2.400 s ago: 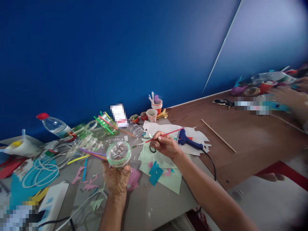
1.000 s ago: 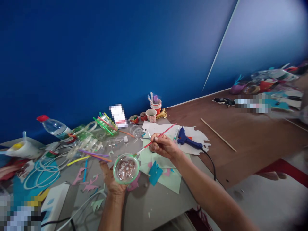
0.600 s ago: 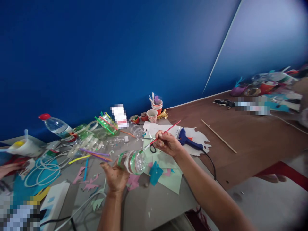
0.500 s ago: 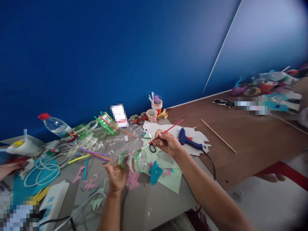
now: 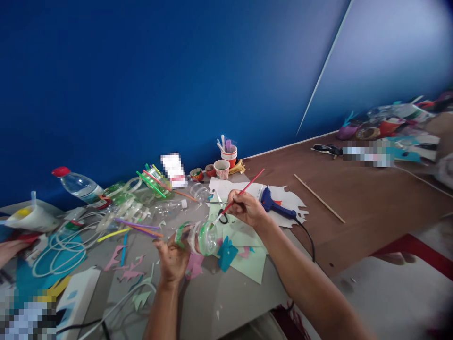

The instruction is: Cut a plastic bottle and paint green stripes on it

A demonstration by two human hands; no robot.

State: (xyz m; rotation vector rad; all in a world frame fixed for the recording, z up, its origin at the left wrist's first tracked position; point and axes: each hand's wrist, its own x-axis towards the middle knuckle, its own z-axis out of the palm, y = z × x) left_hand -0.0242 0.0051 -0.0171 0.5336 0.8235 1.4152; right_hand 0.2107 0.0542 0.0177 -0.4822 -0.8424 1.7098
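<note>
My left hand (image 5: pixel 173 260) grips a clear plastic bottle piece (image 5: pixel 195 239) with bands of green paint around it, lying sideways over the table. In my right hand (image 5: pixel 247 208) is a thin red-handled paintbrush (image 5: pixel 254 179), pinched between the fingers. Its pale bristles slant down to the green band near the bottle piece's right end and seem to touch it. Just behind the right hand are scissors (image 5: pixel 222 217) with black handles. A blue glue gun (image 5: pixel 279 208) lies on white paper to the right of that hand.
Paper cups (image 5: pixel 222 170) stand by the blue wall. Plastic bottles (image 5: pixel 79 185), drinking straws (image 5: pixel 141 224) and a coiled white cable (image 5: pixel 58 255) crowd the left side. A wooden stick (image 5: pixel 318 198) lies on the brown table. Another person's hand (image 5: pixel 14 250) shows at far left.
The paintbrush has tipped steeper, and its bristles have come down to the green band on the bottle piece. My left hand keeps its grip, and the view has shifted slightly.
</note>
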